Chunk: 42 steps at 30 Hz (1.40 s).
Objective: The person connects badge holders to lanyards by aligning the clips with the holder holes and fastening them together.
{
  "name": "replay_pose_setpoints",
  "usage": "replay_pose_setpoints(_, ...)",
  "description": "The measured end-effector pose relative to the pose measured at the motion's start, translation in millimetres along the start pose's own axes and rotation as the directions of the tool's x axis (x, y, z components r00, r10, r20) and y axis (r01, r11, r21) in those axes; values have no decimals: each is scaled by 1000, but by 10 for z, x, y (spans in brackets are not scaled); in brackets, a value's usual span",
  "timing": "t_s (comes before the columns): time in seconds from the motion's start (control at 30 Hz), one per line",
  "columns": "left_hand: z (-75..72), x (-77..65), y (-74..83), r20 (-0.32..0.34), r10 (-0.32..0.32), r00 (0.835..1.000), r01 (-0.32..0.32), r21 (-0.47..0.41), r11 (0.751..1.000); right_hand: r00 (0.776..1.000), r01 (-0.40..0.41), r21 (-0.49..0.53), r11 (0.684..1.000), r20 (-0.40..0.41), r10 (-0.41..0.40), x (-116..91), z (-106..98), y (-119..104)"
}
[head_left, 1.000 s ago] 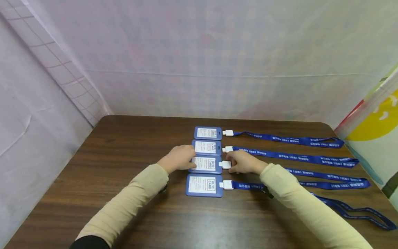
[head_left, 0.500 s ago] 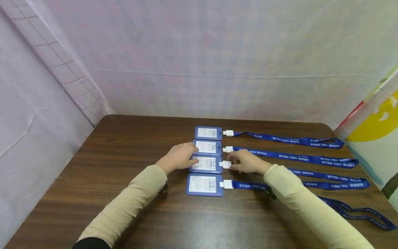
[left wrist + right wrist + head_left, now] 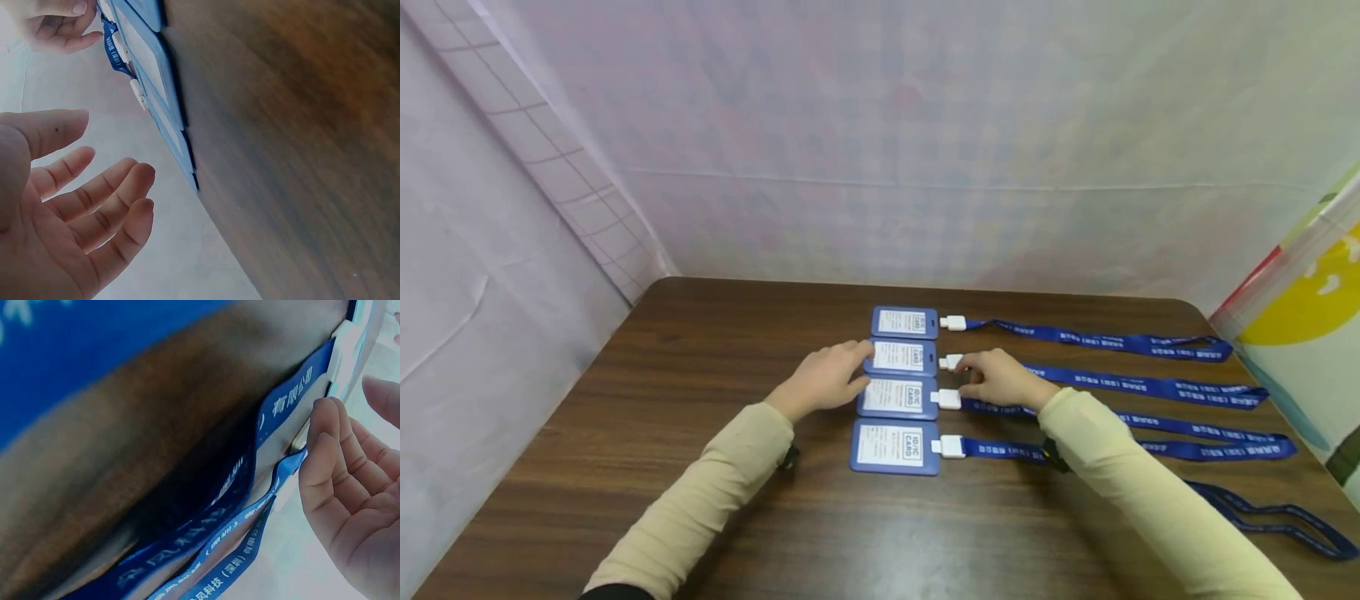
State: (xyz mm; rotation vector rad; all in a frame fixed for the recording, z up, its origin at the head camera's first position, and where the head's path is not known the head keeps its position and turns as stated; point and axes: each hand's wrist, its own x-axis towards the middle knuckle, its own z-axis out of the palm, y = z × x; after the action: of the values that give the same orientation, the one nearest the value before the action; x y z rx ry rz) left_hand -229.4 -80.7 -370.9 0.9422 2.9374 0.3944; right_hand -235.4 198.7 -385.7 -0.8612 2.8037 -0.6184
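Several blue ID card holders lie in a column on the table, each with a blue lanyard to its right. My left hand [image 3: 820,379] is over the left edges of the second-farthest holder [image 3: 901,356] and third holder [image 3: 897,397]. Its fingers are spread and relaxed in the left wrist view. My right hand [image 3: 1000,379] hovers by the second lanyard's white clip [image 3: 951,362], thumb and fingers apart, nothing between them. The third clip [image 3: 949,399] and nearest clip [image 3: 952,447] meet their holders' slots. The farthest clip [image 3: 953,322] sits just apart from its holder [image 3: 904,322].
Lanyard straps [image 3: 1150,386] stretch rightward across the brown wooden table [image 3: 715,333]. The nearest strap's loop [image 3: 1277,517] reaches the table's right edge. A pale cloth curtain [image 3: 895,167] hangs behind the table.
My right hand has let go of the third clip and moved away, toward the second clip. My left hand has drawn slightly back left off the third holder.
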Motion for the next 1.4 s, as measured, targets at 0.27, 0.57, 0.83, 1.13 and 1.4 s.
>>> replay_pose_setpoints(0.27, 26, -16, -14, -9, 1, 1000, -1, -10, 1000, 1000, -24, 6, 1000, 7, 24, 58, -64, 48)
replay_pose_setpoints(0.57, 21, -18, -18, -12, -15, 1000, 15, -14, 1000, 996, -82, -21, 996, 30, 83, 182, -131, 77)
replay_pose_setpoints(0.83, 18, -17, -26, -4, -21, 1000, 21, -24, 999, 997, -67, -65, 996, 36, 69, 251, -135, 121)
replay_pose_setpoints(1.13, 14, -15, -60, -9, -28, 1000, 28, -36, 999, 997, -63, -89, 994, 37, 67, 325, -78, 179)
replay_pose_setpoints(1.4, -7, -17, -93, -13, -32, 999, 31, -53, 998, 999, -43, -151, 988, 14, 45, 380, -26, 189)
